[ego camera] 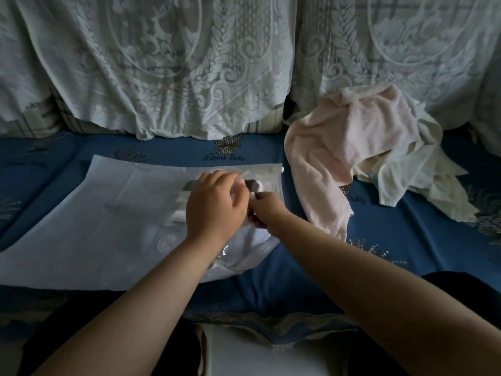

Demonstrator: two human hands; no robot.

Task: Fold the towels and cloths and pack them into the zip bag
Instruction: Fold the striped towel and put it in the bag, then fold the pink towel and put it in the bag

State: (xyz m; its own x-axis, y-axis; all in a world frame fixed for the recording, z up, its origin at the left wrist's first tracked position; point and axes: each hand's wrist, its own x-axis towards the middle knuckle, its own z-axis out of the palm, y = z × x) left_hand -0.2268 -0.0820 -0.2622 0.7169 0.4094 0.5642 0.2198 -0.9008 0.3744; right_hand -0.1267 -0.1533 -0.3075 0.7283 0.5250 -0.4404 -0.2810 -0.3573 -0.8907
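A clear zip bag (267, 176) lies on the blue seat cover, with white folded cloth (244, 253) inside it. My left hand (214, 204) rests on top of the bag and pinches its plastic near the opening. My right hand (264, 210) grips the bag's edge just beside the left hand. A flat white cloth (95, 213) is spread under and to the left of the bag. A crumpled pink towel (339, 158) and a pale cream cloth (423, 183) lie in a heap to the right.
The blue patterned seat cover (298, 280) spans the sofa. White lace covers (176, 63) hang over the backrest behind. A lace-trimmed front edge (271, 324) runs below my arms, with a white surface (257, 359) beneath it.
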